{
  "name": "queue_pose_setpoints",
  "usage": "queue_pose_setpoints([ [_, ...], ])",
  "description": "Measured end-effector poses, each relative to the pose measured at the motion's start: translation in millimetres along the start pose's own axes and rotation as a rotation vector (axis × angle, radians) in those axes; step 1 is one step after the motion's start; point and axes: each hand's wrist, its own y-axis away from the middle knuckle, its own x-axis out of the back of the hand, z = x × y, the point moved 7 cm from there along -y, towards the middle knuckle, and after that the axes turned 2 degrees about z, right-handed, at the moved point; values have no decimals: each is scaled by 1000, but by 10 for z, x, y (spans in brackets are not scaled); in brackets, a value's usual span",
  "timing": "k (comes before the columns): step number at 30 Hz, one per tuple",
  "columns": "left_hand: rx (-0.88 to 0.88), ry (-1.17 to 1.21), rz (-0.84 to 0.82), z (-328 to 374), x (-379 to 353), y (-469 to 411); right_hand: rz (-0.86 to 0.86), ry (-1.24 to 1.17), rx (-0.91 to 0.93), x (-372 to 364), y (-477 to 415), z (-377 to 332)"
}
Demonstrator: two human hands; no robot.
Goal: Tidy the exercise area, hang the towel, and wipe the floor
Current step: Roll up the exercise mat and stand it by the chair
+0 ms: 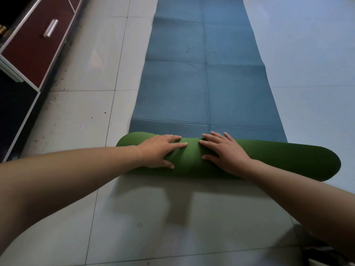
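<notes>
An exercise mat [205, 79] lies flat on the tiled floor, blue on top, stretching away from me. Its near end is rolled into a thick roll [278, 162] whose outside shows green. My left hand [159, 151] lies palm down on the left-middle of the roll, fingers spread and pointing right. My right hand [224, 150] presses on the roll just right of centre, fingers spread over its top towards the flat part. Both hands rest on the roll rather than closing around it. No towel is in view.
A low cabinet [32, 47] with dark red drawer fronts and a metal handle [50, 28] runs along the left edge. The pale floor tiles [80, 116] beside it carry dark specks and dirt. A dark object [326, 254] sits at the bottom right corner.
</notes>
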Motion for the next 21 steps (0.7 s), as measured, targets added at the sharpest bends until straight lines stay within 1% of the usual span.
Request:
queue_pose_setpoints([
  [4, 3, 42, -38, -43, -20, -57, 115, 32, 6, 25, 51, -46],
  [7, 29, 51, -47, -90, -15, -120, 192, 138, -3, -5, 123, -30],
  [9, 70, 69, -52, -153, -21, -162, 160, 177, -13, -82, 173, 14],
  [11, 102, 98, -48, -198, -38, -192, 81, 217, -17, -183, 212, 64],
  [13, 101, 92, -20, -208, -57, -216, 3, 218, -17, -244, 206, 111],
  [14, 95, 83, 7, -203, -57, -225, -7, 198, -15, -238, 184, 134],
  [17, 101, 95, 113, -190, -1, -232, 19, 139, -41, -128, 57, 208],
  [21, 191, 118, 194, -289, 116, -264, 104, 99, -106, 33, -125, 308],
])
